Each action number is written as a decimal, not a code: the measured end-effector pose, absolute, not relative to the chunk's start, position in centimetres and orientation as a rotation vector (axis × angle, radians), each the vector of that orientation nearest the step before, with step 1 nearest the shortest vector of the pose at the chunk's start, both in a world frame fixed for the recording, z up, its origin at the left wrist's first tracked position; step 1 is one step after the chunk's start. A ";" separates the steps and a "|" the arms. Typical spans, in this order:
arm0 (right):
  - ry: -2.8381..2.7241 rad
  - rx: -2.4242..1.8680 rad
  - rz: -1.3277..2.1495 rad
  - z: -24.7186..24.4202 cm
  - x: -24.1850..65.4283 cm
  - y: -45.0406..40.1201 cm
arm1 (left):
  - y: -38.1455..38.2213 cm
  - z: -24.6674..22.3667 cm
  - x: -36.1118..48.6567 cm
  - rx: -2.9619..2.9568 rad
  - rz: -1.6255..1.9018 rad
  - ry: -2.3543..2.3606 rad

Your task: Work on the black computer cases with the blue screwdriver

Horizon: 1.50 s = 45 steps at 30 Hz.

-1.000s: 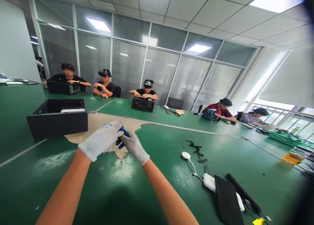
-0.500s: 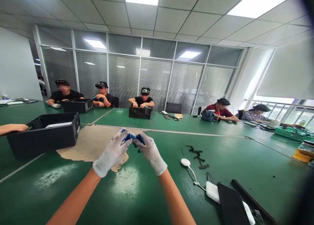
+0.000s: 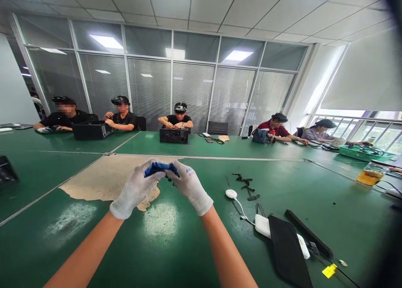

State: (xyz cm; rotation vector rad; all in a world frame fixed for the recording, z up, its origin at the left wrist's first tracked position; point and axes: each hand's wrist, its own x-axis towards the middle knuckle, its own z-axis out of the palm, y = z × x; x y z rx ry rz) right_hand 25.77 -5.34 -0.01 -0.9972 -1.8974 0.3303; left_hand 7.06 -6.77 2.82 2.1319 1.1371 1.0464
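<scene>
Head view: both gloved hands are meeting above the green table (image 3: 194, 246), fingers curling toward each other. The left hand (image 3: 132, 191) and the right hand (image 3: 193, 187) are bending around blue material (image 3: 161, 168), which is lying between the fingers and spanning from one hand to the other. Whether this is a separate item or part of the gloves cannot be told, so neither can whether the fingers are gripping anything. Dark bits are showing just under the blue, too small to name.

Below and to the left of the fingers, a tan sheet (image 3: 97, 179) with a ragged edge is covering part of the table. Right of the fingers, small black pieces (image 3: 246, 183) are lying scattered; nearer the wearer, a white round device (image 3: 231, 194) is trailing a cable toward a black flat object (image 3: 287, 248), which is partly covering a white bar (image 3: 262, 225). Beside it, a black strip (image 3: 309, 233) is lying at a slant.

Beyond the fingers, across the table, a person (image 3: 177, 119) is working at a black case (image 3: 173, 135). Farther left, another black case (image 3: 91, 130) is standing between two seated people.
</scene>
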 end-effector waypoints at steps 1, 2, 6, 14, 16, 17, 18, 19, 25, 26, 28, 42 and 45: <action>-1.900 -0.998 0.316 0.0 25.8 -5.4 | -6.8 2.7 7.2 2.028 1.119 1.096; -1.905 -1.004 0.291 -0.1 25.7 -5.4 | -6.9 2.6 7.3 1.919 1.178 1.048; -1.921 -1.056 0.114 -0.7 24.9 -5.2 | -7.3 2.4 8.0 1.657 1.238 0.922; -2.159 -1.118 -0.613 -1.4 23.1 -5.5 | -7.7 2.4 8.1 1.546 1.265 0.991; -2.234 -1.111 -0.686 -1.2 23.1 -5.8 | -8.1 2.7 8.0 1.493 1.298 0.948; -2.265 -1.108 -0.687 -1.0 23.2 -5.9 | -8.3 2.8 7.9 1.487 1.306 0.933; -2.287 -1.108 -0.663 -0.9 23.3 -6.1 | -8.5 2.9 7.9 1.498 1.304 0.928; -2.292 -1.123 -0.608 -0.8 23.4 -6.2 | -8.6 3.0 7.9 1.526 1.293 0.939; -2.153 -1.213 -0.028 -0.8 24.3 -5.8 | -8.0 2.6 7.8 1.862 1.161 1.108; -2.150 -1.175 0.037 -0.8 24.5 -5.6 | -7.8 2.4 7.7 1.900 1.155 1.101; -2.123 -1.101 0.149 -0.9 24.9 -5.3 | -7.4 2.1 7.6 1.934 1.167 1.070; -2.116 -1.106 0.262 0.5 26.0 -6.2 | -7.5 2.2 8.2 2.092 1.206 1.184; -2.129 -1.118 0.271 0.7 26.2 -6.2 | -7.8 2.2 8.2 2.108 1.182 1.257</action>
